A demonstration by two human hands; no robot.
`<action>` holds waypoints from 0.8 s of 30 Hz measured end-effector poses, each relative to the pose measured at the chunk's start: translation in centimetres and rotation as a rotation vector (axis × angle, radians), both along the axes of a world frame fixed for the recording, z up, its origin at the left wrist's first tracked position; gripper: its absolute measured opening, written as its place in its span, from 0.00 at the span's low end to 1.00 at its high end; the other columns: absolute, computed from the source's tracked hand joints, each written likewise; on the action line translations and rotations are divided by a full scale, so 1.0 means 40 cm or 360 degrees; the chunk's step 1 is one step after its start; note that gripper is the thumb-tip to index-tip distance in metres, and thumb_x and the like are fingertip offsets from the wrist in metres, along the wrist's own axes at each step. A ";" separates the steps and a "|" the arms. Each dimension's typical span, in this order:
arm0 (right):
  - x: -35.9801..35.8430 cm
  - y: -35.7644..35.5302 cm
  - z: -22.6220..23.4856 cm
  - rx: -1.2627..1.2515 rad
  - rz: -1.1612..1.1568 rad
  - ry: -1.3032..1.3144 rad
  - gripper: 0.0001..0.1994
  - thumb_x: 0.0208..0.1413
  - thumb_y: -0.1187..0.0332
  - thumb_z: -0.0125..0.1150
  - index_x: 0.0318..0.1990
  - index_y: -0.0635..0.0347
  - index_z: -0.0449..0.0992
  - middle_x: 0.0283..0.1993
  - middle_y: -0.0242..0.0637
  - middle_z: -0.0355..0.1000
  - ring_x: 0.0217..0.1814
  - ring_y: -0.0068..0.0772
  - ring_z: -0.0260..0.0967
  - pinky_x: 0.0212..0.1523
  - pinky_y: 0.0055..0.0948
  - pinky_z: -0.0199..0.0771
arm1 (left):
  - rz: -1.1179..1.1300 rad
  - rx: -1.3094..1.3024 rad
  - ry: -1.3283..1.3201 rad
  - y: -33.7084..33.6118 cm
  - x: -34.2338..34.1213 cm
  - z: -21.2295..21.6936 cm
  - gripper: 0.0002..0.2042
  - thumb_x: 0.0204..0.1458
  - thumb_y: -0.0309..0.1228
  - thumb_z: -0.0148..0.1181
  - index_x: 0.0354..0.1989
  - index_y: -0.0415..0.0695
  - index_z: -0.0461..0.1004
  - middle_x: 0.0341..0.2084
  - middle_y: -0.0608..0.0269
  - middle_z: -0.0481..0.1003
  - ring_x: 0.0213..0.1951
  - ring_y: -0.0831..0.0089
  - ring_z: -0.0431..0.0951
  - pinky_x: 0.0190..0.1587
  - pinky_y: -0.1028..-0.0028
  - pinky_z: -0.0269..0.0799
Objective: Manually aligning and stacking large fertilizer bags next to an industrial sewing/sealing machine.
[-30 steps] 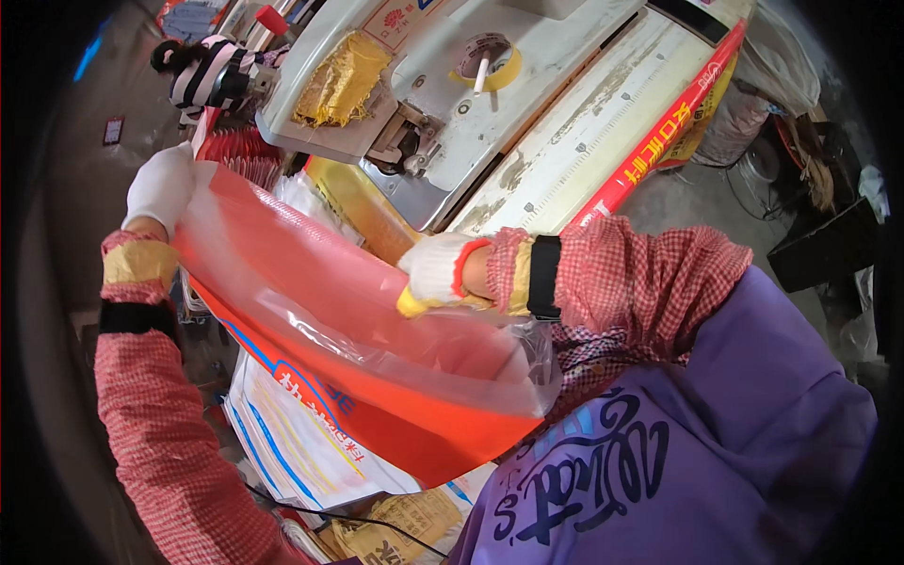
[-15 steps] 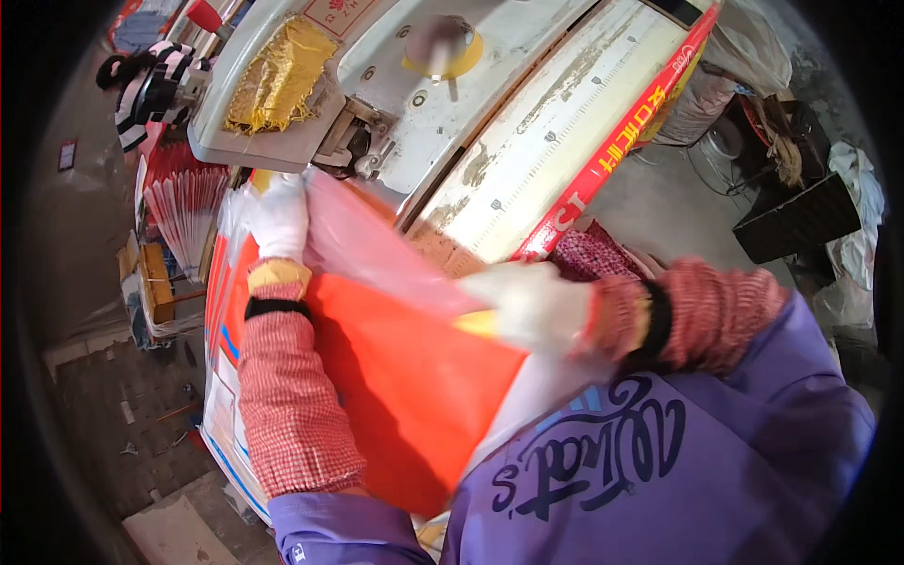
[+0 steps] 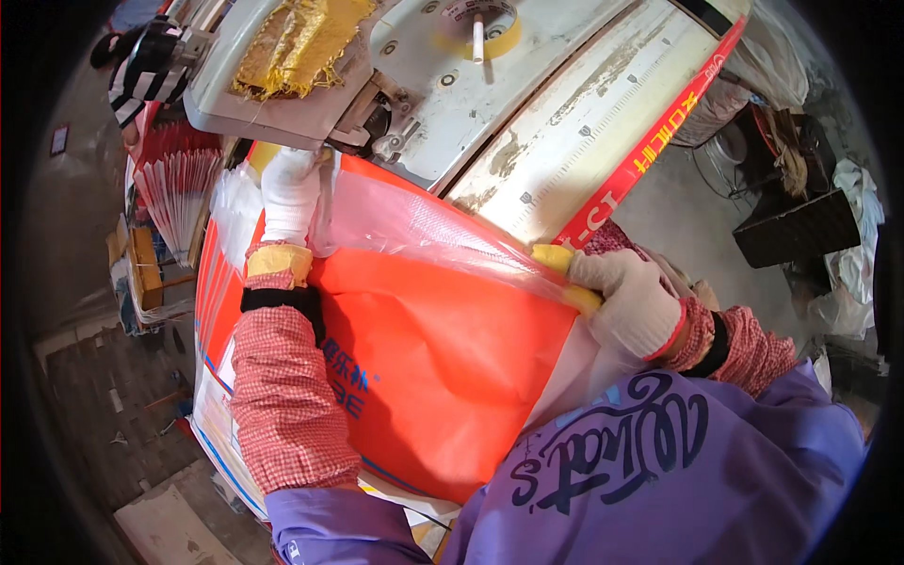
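A large orange-red woven bag (image 3: 443, 367) with a clear plastic liner (image 3: 424, 221) along its top edge lies across my lap, below the sewing machine (image 3: 452, 80). My left hand (image 3: 294, 193), in a white glove, grips the bag's upper left edge close under the machine head, fingers curled and partly hidden. At the bag's right corner, my right hand (image 3: 626, 297) pinches the edge; its glove has yellow-covered fingertips. Between the hands the edge runs fairly straight, touching or nearly touching the machine's front. More bags (image 3: 221, 320) lie beneath my left forearm.
A worn white ledge with ruler marks (image 3: 565, 141) and a red strip (image 3: 650, 141) extends to the upper right. Folded bags (image 3: 174, 193) stand stacked at left, near another person in striped sleeves (image 3: 146, 71). A dark box (image 3: 800, 221) sits on the floor at right.
My right hand has moved right along with the bag's corner, drawing the edge and liner straighter. The left hand stays by the machine head. The view has shifted slightly.
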State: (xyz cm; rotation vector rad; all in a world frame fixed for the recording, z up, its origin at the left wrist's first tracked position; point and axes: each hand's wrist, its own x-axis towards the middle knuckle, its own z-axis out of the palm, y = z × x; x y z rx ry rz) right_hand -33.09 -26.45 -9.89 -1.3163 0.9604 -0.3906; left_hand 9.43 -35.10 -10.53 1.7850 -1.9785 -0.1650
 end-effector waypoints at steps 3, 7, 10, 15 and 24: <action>0.021 -0.003 0.036 0.0331 -0.0205 -0.0104 0.14 0.58 0.75 0.58 0.51 0.53 0.78 0.32 0.34 0.75 0.33 0.18 0.67 0.37 0.18 0.69 | -0.0179 -0.0242 -0.0801 0.026 -0.050 0.059 0.08 0.52 0.29 0.56 0.40 0.43 0.76 0.32 0.52 0.76 0.35 0.58 0.75 0.40 0.65 0.69; -0.008 -0.022 0.092 -0.0591 0.0401 0.0411 0.14 0.61 0.66 0.52 0.53 0.50 0.76 0.32 0.43 0.76 0.33 0.33 0.74 0.34 0.27 0.72 | 0.0070 0.0273 -0.1168 0.102 -0.106 0.148 0.10 0.54 0.33 0.55 0.40 0.44 0.78 0.30 0.50 0.76 0.35 0.54 0.76 0.40 0.64 0.69; -0.042 -0.023 0.087 -0.0919 0.0882 0.0859 0.16 0.62 0.61 0.47 0.53 0.47 0.75 0.31 0.43 0.76 0.31 0.41 0.75 0.30 0.34 0.73 | 0.0282 0.0745 -0.0480 0.134 -0.143 0.162 0.10 0.55 0.34 0.55 0.38 0.44 0.80 0.29 0.50 0.77 0.35 0.54 0.77 0.40 0.65 0.70; -0.029 -0.003 0.037 -0.1246 0.0642 0.0827 0.14 0.52 0.67 0.51 0.44 0.45 0.79 0.22 0.40 0.72 0.23 0.42 0.71 0.25 0.39 0.71 | 0.0134 0.0389 -0.0686 0.093 -0.107 0.120 0.09 0.54 0.33 0.52 0.35 0.43 0.76 0.30 0.47 0.76 0.36 0.48 0.76 0.39 0.57 0.71; 0.454 -0.236 -0.017 -0.1901 0.0679 0.0368 0.09 0.45 0.61 0.60 0.29 0.53 0.81 0.28 0.40 0.77 0.31 0.46 0.76 0.23 0.41 0.75 | 0.0431 -0.0088 -0.0912 -0.129 0.187 0.288 0.09 0.50 0.28 0.52 0.38 0.41 0.75 0.33 0.44 0.77 0.39 0.45 0.76 0.42 0.56 0.73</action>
